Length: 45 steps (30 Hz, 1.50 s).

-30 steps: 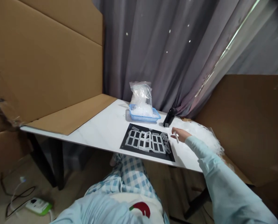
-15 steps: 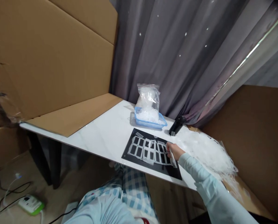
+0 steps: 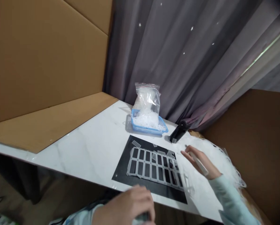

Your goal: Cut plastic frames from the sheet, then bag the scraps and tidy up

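Note:
My right hand (image 3: pixel 199 159) is closed around a white pen-like tool (image 3: pixel 199 163), above the table just right of a black mat (image 3: pixel 122 172). Across the mat lies a translucent frame strip (image 3: pixel 141 162) with two rows of rectangular openings; its right end looks smeared. Small clear rectangular pieces (image 3: pixel 136 144) rest along the mat's far side. Near the front edge, my left hand (image 3: pixel 130 204) is curled around a dark object with a pale part, mostly hidden by the fingers.
Behind the mat, a blue basket (image 3: pixel 145 129) holds white stringy material, with a clear zip bag (image 3: pixel 149 98) upright in it. A black bottle-like object (image 3: pixel 179 131) leans beyond my right hand. White strands (image 3: pixel 218 159) are heaped at right. Cardboard panels (image 3: pixel 48 56) stand at the left.
My left hand has come into view at the bottom, holding something dark. My right hand has moved off the mat to the right with the white tool. The view has shifted closer to the table.

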### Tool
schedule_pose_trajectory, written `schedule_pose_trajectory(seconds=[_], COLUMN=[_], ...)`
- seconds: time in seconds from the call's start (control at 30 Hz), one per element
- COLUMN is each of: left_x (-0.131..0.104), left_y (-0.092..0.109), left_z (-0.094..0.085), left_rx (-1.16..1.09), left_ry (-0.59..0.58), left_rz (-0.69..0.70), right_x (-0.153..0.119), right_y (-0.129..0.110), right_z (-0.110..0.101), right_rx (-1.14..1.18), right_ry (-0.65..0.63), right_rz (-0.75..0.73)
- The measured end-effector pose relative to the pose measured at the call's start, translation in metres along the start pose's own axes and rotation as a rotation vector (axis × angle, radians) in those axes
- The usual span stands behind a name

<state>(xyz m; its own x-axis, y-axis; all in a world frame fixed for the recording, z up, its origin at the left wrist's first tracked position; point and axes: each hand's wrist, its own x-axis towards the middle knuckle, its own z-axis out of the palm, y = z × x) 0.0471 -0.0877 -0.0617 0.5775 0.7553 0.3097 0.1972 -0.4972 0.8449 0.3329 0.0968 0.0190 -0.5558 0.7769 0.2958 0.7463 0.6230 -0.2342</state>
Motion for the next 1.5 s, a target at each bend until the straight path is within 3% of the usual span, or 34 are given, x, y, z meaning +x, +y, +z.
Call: schedule_pose_trajectory(seconds=[0.1, 0.2, 0.3, 0.4, 0.53, 1.07, 1.17, 1.3, 1.4, 1.5], left_x=[-0.011, -0.023, -0.027, -0.025, -0.022, -0.019, -0.018, -0.015, -0.013, -0.013], left_y=[-0.033, -0.053, -0.058, -0.057, -0.055, -0.049, -0.050, -0.051, -0.051, -0.050], left_z=[-0.026, -0.035, -0.033, -0.030, -0.030, -0.032, -0.031, -0.028, -0.026, -0.026], left_rx=[0.473, 0.780, 0.928, 1.019, 1.058, 1.011, 0.984, 0.981, 0.973, 0.948], left_ry=[0.216, 0.296, 0.304, 0.279, 0.249, 0.193, 0.223, 0.243, 0.251, 0.268], left_rz=[-0.144, -0.117, -0.100, -0.133, -0.179, -0.257, -0.266, -0.290, -0.309, -0.317], right_x=[0.019, 0.032, 0.041, 0.047, 0.050, 0.049, 0.047, 0.041, 0.041, 0.050], right_y=[-0.051, -0.082, -0.091, -0.089, -0.083, -0.085, -0.088, -0.089, -0.084, -0.070], right_z=[0.047, 0.093, 0.129, 0.150, 0.152, 0.146, 0.145, 0.150, 0.155, 0.156], right_rx=[0.290, 0.517, 0.744, 0.924, 0.950, 0.762, 0.623, 0.249, 0.097, 0.108], right_ry=[-0.128, -0.202, -0.262, -0.286, -0.229, -0.137, -0.039, 0.086, 0.053, 0.102], right_rz=[-0.189, -0.232, -0.181, -0.096, -0.033, -0.335, -0.523, -0.805, -0.837, -0.733])
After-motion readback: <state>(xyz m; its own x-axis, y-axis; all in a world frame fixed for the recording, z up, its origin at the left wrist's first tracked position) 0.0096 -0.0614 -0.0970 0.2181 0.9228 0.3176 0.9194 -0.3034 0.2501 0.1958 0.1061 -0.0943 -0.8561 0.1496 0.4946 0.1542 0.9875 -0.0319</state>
